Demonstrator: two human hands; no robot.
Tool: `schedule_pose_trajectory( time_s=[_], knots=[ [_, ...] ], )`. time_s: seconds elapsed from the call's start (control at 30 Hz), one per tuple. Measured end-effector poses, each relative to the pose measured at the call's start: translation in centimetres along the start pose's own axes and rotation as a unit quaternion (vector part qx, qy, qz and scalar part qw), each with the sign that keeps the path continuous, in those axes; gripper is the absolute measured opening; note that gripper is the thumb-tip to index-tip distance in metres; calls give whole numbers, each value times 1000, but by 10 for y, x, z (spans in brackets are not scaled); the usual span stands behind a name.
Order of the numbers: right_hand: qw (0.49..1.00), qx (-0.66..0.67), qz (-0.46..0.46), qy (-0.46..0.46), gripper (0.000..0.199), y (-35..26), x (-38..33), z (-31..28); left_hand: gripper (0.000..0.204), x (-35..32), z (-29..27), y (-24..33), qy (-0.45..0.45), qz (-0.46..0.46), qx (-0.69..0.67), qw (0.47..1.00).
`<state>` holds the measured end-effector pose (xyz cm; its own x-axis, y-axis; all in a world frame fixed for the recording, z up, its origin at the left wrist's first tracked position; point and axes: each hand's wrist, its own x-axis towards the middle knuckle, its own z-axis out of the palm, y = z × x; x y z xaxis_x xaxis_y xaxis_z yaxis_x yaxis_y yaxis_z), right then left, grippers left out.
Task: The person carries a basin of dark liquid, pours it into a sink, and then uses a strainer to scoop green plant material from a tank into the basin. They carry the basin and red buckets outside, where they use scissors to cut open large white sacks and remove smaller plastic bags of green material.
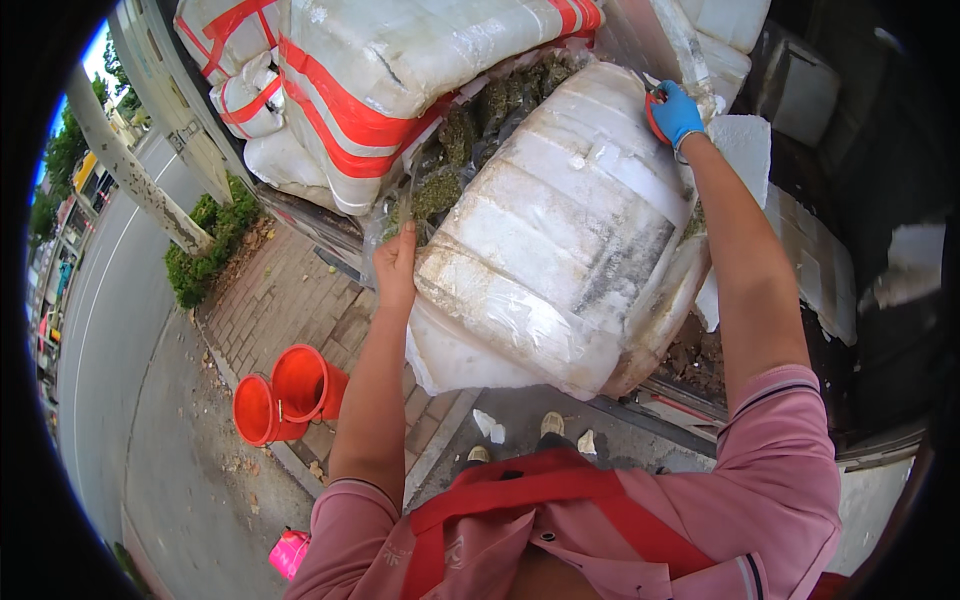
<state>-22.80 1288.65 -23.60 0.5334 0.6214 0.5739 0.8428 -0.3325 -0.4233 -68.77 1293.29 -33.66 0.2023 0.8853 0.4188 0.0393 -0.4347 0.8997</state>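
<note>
- Nearest the camera, a pink shirt [770, 500] with a red strap [560, 490] across the chest is seen, and both forearms are stretched up and away from it.
- A large white foam box [560, 240], wrapped in clear plastic film, is held tilted at the edge of a vehicle bed [690, 390]; its long axis runs from lower left to upper right.
- The left hand [396, 265], bare, is pressed against the box's lower left edge, the fingers curled onto the film there; it is the nearer hand to the low end.
- The right hand [676, 112], in a blue glove, is closed around a small red object at the box's upper right corner; what that object is cannot be told.
- The box's surface is scuffed and grey-stained, and the film is loose at the bottom.
- Dark green leafy produce [470, 140] is packed just above the box, under stacked white boxes bound with red tape [400, 70].
- Two orange buckets [285, 395] lie on their sides on the brick pavement [290, 300], well apart to the left.
</note>
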Motion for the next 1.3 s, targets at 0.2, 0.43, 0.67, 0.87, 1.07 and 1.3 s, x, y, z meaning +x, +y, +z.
schedule_pose_trajectory(
  time_s=[0.2,0.43,0.67,0.87,1.07,1.3],
  knots=[
    [997,58,-28,31,26,22,-45,-33,43,-62,5,19,32,39,-30,998],
    [986,139,65,65,31,-1,-135,-71,42,-79,-33,5,51,66,29,996],
    [993,-9,81,86,28,-15,-139,-63,43,-45,-17,-26,16,23,-33,999],
    [990,-13,55,126,29,-25,-158,-80,42,-59,-12,6,50,-83,-224,970],
    [984,41,84,154,29,-54,-236,-121,41,-58,-48,40,24,-76,-274,958],
    [963,140,74,217,33,-73,-316,-149,40,-68,-85,28,14,-8,-239,971]
  ],
)
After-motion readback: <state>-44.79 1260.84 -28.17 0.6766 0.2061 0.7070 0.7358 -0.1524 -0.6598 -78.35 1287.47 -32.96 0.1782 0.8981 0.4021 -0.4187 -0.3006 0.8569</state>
